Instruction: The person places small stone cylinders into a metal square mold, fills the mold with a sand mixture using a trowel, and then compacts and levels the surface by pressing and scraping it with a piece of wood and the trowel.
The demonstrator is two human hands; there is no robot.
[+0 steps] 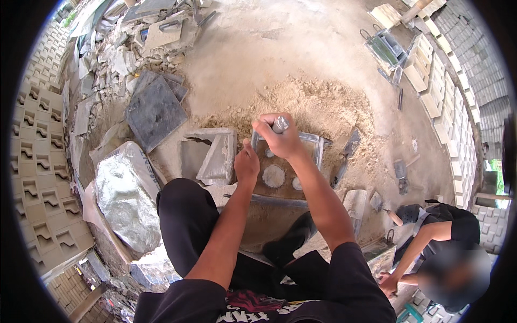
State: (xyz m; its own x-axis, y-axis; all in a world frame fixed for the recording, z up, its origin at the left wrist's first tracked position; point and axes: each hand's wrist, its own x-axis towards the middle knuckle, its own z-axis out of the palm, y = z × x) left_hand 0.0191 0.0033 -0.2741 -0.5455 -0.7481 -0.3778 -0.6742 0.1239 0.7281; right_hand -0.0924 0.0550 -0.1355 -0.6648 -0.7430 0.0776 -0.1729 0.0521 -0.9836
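Before my knees lies a rectangular metal frame [319, 156], with sandy material and several pale round shapes inside. One pale disc [273, 176] shows near its middle. My right hand [280, 139] is closed in a fist over the frame's far part. A shiny metal tool with a rounded end [280, 124] sticks up out of that fist; its lower part is hidden. At the frame's left side is my left hand [246, 163], thumb raised and fingers curled down against the edge, partly hidden. Left of it sits a grey cast block [218, 156] with a slanted piece.
Loose sand [318, 102] is heaped beyond the frame, and a trowel [350, 145] lies at its right. Dark square plates [156, 113] and a plastic-covered bundle [126, 194] lie left. A co-worker [441, 231] bends at lower right. Pale blocks [425, 75] line the right.
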